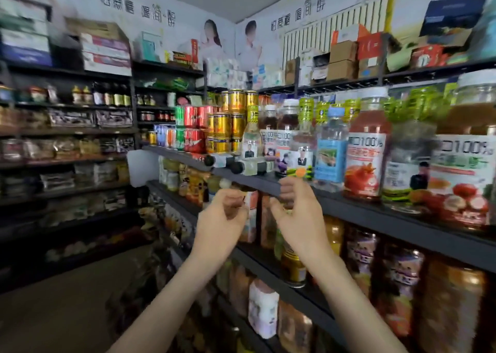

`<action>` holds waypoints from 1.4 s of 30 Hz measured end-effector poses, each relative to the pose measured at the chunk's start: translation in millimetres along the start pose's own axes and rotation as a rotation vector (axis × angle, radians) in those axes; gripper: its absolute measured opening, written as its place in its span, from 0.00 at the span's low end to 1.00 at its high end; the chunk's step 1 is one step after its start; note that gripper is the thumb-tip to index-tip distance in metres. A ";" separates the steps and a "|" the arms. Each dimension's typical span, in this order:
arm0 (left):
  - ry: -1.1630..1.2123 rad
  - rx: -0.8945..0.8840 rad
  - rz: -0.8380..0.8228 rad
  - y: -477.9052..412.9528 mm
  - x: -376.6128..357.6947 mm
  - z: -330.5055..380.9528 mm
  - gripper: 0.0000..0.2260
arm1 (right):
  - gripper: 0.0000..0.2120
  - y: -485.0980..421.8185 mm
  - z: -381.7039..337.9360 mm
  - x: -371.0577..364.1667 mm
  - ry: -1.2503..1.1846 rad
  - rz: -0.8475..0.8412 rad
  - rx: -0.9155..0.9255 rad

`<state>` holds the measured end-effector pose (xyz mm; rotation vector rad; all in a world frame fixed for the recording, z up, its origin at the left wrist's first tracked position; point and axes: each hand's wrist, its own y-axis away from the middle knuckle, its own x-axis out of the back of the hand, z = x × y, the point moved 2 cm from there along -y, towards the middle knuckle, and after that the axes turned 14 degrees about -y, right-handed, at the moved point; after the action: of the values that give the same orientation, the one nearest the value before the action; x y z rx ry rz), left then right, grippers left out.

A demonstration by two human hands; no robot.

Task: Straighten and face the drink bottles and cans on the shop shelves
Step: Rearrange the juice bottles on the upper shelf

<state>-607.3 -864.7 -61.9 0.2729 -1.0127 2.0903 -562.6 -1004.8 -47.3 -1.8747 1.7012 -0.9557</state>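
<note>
Bottles point(331, 148) upright on shelf point(375, 214); two black-capped bottles point(251, 167) lying flat.
</note>
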 end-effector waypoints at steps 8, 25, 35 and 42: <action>0.029 -0.148 -0.088 -120.5 19.9 -111.3 0.10 | 0.32 -82.9 67.7 -120.1 0.302 0.048 -0.024; -0.050 -0.676 0.118 -275.0 -31.2 -186.6 0.19 | 0.28 -152.0 107.7 -144.6 1.042 0.051 0.273; 0.059 -0.824 -0.124 -318.8 -52.5 -211.9 0.24 | 0.27 -177.9 62.5 -147.0 0.668 0.325 0.066; 0.132 -0.909 -0.033 -329.3 -59.6 -212.3 0.22 | 0.32 -228.8 59.8 -147.4 0.797 0.369 0.039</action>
<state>-298.8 -616.8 -42.6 -0.3018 -1.7206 1.4019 -364.2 -833.3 46.9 -1.1240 2.3175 -1.6805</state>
